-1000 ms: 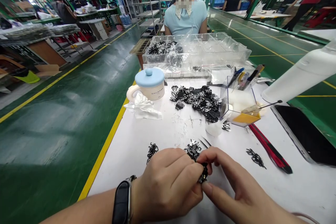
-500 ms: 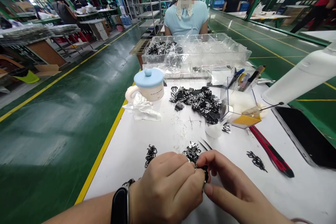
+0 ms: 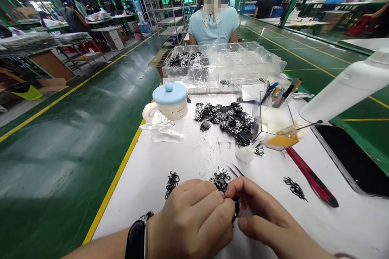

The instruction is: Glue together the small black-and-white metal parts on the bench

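Observation:
My left hand [image 3: 194, 214], with a black band on its wrist, is closed in a fist at the bottom centre, and what its fingers hold is hidden. Against its knuckles my right hand [image 3: 267, 214] has thumb and forefinger curled around a small black piece [image 3: 236, 207], mostly covered by the fingers. Just beyond the hands lie a small pile of shiny dark metal parts [image 3: 220, 177] and the tips of tweezers [image 3: 236, 170]. Black hook-like pieces [image 3: 172, 184] sit left of them, and more black pieces [image 3: 295, 188] are at the right.
A larger heap of black parts [image 3: 234, 121] lies mid-table. Around it stand a blue-lidded mug [image 3: 174, 107], crumpled tissue [image 3: 164, 128], a clear tool holder [image 3: 273, 129] and a white bottle [image 3: 346, 85]. A red cutter [image 3: 313, 178] and phone [image 3: 352, 158] lie right. A person sits behind clear trays [image 3: 240, 62].
My right thumb has moved slightly away from my left hand, widening the gap below the forefinger. The whole view has shifted a little.

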### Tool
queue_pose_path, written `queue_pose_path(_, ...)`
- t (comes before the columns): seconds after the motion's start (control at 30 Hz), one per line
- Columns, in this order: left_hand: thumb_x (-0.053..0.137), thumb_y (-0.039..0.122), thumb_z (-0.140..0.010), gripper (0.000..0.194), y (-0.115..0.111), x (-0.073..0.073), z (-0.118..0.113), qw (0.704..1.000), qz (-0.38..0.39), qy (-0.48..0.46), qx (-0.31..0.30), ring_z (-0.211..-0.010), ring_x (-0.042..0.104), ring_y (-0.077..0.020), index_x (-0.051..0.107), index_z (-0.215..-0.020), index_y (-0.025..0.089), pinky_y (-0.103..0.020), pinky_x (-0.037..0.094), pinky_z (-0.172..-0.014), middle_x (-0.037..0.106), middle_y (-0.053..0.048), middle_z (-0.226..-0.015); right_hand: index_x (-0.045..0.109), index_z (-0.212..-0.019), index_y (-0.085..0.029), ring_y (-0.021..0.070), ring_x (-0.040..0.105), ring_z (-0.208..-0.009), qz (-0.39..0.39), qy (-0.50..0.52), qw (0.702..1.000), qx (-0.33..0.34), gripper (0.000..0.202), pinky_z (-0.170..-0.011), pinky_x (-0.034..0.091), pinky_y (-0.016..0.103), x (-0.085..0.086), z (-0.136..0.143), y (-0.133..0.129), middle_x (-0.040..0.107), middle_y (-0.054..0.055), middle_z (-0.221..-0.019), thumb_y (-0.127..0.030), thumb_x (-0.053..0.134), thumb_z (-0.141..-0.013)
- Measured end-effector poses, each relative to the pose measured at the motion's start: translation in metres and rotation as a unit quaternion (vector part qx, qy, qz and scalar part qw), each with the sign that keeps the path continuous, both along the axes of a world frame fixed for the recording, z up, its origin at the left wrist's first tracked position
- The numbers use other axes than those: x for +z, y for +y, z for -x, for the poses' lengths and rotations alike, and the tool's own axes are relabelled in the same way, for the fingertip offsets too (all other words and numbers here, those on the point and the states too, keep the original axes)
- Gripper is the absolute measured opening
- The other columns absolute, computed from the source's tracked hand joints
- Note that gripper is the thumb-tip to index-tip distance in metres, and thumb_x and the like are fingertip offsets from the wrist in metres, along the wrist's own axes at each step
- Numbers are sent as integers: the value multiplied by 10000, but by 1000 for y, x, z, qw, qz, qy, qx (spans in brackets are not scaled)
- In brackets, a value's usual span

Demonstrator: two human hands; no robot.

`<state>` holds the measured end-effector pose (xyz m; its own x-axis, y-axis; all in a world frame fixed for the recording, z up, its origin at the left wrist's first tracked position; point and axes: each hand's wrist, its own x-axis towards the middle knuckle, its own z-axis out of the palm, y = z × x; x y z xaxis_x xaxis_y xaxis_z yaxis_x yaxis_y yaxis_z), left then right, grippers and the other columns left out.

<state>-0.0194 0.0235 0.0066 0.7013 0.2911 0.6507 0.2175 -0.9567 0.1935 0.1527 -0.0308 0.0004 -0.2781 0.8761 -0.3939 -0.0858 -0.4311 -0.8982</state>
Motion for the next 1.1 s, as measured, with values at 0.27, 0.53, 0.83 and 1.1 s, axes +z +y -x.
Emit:
queue_pose_path(0.27,472,88,-838,105,0,-3,0,1000,-1,-9,6,-527,547,-141,547,-896,133,-273,530,-539,612,-12,-590,515,-899,-227,160,415,-804,-12,-30,999,8,190,-742,353,293,-3,1,1,447,-4,-804,-288,526,-719)
queue_pose_path(0.53,491,55,-800,128,0,-3,0,1000,24,-1,10,-539,533,-148,564,-887,114,-271,497,-529,590,-13,-581,510,-893,-213,160,406,-796,-18,-31,999,10,187,-733,348,296,-4,0,0,441,0,-797,-293,521,-724)
queue_pose_path(0.83,476,62,-817,138,-4,-5,-1,999,36,26,3,-539,488,-155,587,-888,103,-280,457,-495,579,-21,-603,487,-851,-210,158,415,-781,-44,-64,997,7,181,-705,366,282,-4,6,2,438,-3,-780,-293,550,-703)
queue_pose_path(1.1,482,55,-803,135,-3,-4,-2,999,24,40,-9,-507,437,-155,599,-852,102,-278,368,-459,554,-18,-563,479,-867,-216,153,405,-803,5,-66,998,15,149,-738,363,289,-2,6,0,420,-8,-801,-234,507,-722)
